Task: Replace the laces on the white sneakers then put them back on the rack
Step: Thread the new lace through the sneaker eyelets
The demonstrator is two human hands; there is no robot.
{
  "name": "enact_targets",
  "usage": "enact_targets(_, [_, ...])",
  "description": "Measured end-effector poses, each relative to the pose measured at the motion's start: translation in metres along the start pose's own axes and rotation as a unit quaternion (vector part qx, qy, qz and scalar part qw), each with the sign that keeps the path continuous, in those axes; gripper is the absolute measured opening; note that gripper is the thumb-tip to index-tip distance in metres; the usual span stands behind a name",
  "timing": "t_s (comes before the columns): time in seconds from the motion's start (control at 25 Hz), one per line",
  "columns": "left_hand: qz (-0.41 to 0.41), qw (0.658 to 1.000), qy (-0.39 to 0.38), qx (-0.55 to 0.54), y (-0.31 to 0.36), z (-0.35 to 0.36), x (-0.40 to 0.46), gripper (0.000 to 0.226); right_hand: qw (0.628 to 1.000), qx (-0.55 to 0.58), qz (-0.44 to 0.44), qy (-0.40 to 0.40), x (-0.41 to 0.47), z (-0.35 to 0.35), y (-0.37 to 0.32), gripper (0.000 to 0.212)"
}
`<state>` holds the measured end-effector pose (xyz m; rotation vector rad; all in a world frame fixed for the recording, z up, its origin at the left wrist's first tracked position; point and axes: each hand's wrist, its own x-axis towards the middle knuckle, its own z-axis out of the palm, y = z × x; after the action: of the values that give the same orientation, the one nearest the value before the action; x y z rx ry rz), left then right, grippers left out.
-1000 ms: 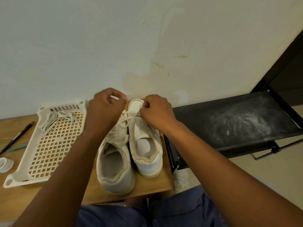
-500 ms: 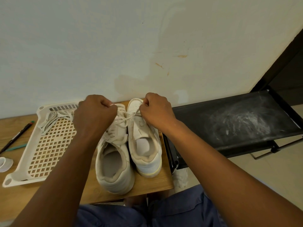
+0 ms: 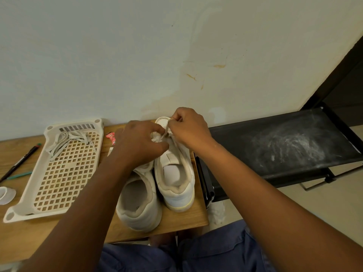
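Both hands have closed in toward each other since half a second ago: then they were apart with a lace stretched between them over the shoes, and now they nearly meet above the toe end of the right sneaker point(image 3: 173, 173).

Head view: the left hand point(image 3: 137, 145) reaches over the front of the left sneaker point(image 3: 138, 201), its fingers curled down onto the lace point(image 3: 164, 133) at the right sneaker's forefoot; its thumb lies near the lace, and it seems to pinch it, though the fingertips are partly hidden. The right hand point(image 3: 188, 128) is curled tight, thumb and forefinger pinching the lace's upper end just above the toe cap. Both sneakers stand side by side, touching, heels toward the person, on the right end of the wooden table point(image 3: 23, 236). Left of them lies a white lattice tray point(image 3: 64, 173) with a loose pair of grey-white laces point(image 3: 68, 141) bunched in its far end. Between tray and left hand sits a small red wrapper point(image 3: 111, 137). At the table's left edge lie a dark pen point(image 3: 21, 162), a teal stick point(image 3: 19, 175) and part of a white cup-like thing point(image 3: 5, 194). Right of the table stands a black rack point(image 3: 284, 146), its shelf smeared with white dust. Blue shorts point(image 3: 206, 254) show at the bottom.
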<state>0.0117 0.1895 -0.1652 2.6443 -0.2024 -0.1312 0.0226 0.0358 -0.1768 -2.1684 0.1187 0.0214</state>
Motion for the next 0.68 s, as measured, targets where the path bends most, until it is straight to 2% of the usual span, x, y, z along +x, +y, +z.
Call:
enact_targets(0.08, [-0.034, 0.999, -0.019, -0.001, -0.001, -0.001, 0.000, 0.035, 0.997, 0.044, 0.029, 0.052, 0.001, -0.002, -0.002, 0.012])
enact_targets(0.16, [-0.036, 0.999, -0.026, -0.010, 0.000, -0.005, 0.000, 0.022, 0.979, 0.104, 0.080, 0.156, 0.002, -0.005, -0.004, 0.010])
enact_targets(0.24, [-0.036, 0.998, -0.040, -0.015, 0.001, -0.007, 0.001, 0.024, 0.959, 0.153, 0.104, 0.214, 0.001, -0.010, -0.005, 0.012])
enact_targets(0.32, [-0.034, 0.998, -0.050, -0.030, 0.002, -0.007, 0.001, 0.029, 0.978, 0.077, 0.073, 0.180, 0.001, -0.010, -0.002, 0.025])
enact_targets(0.4, [-0.031, 0.997, -0.055, -0.047, 0.001, -0.006, 0.001, 0.032, 0.995, -0.070, 0.036, 0.063, -0.001, -0.006, -0.003, 0.024])
enact_targets(0.48, [-0.036, 0.997, -0.058, -0.044, -0.001, -0.005, 0.003, 0.035, 0.982, -0.183, 0.012, -0.040, -0.006, 0.005, -0.005, 0.024])
enact_targets(0.56, [-0.039, 0.996, -0.061, -0.042, -0.001, -0.005, 0.004, 0.038, 0.974, -0.219, 0.000, -0.056, -0.007, 0.013, -0.004, 0.022])
enact_targets(0.68, [-0.041, 0.996, -0.060, -0.048, 0.000, -0.007, 0.003, 0.043, 0.978, -0.206, -0.017, -0.003, -0.006, 0.011, -0.003, 0.014])
